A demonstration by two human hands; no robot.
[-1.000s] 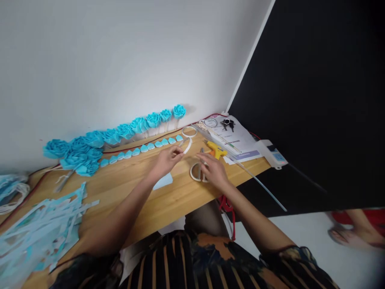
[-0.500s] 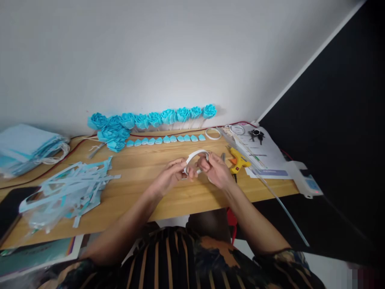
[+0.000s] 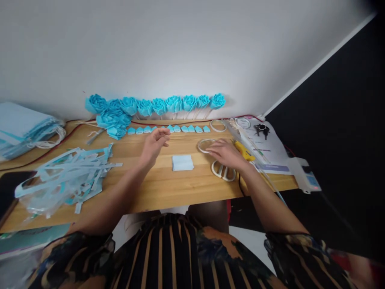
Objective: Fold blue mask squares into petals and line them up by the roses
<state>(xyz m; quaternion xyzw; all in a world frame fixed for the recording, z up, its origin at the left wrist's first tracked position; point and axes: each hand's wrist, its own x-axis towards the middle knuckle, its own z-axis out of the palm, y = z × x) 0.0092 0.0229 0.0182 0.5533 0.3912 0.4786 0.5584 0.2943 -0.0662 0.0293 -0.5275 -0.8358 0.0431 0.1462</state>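
My left hand [image 3: 155, 145] hovers over the table just in front of the row of small folded blue pieces [image 3: 183, 129], fingers apart and holding nothing. My right hand [image 3: 225, 153] is over the right part of the table, its fingers spread at the edge of a white tape ring [image 3: 205, 145] lying flat. White-handled scissors [image 3: 223, 171] lie just below that hand. Between my hands is a small stack of pale blue squares [image 3: 182, 163]. The yellow glue gun [image 3: 244, 151] is right beside my right hand, partly hidden by it.
Blue paper flowers [image 3: 158, 106] line the wall. Pale strips [image 3: 69, 176] pile up at the left, near a bagged blue stack [image 3: 24, 128] and a dark phone [image 3: 12, 192]. A second ring [image 3: 218, 125], keys [image 3: 262, 130] and papers [image 3: 270, 150] are at the right.
The tape ring has gone from between my hands to the table at the right. My hands have moved apart, uncovering the stack of squares and the scissors.
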